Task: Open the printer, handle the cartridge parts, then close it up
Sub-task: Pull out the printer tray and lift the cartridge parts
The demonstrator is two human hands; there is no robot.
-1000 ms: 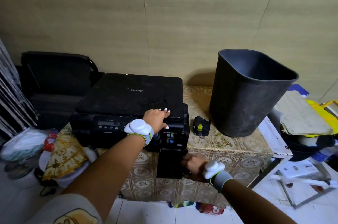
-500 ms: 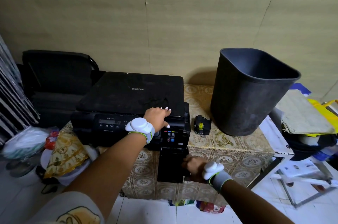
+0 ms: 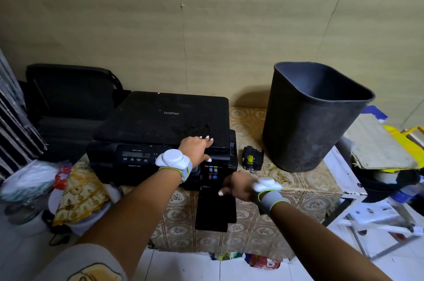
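One brand mark is legible: "brother", in pale lettering on the black lid of the printer (image 3: pixel 165 117), just beyond the left hand (image 3: pixel 195 148). Small print on the control panel (image 3: pixel 135 156), left of that hand, is too fine to read. The yellow label on the cartridge (image 3: pixel 251 160), beyond the right hand (image 3: pixel 238 186), is illegible.

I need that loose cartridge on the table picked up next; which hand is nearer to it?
Right. The right hand is on the open flap at the printer's front corner, just below-left of the cartridge. The left hand rests on the printer's top, further left.
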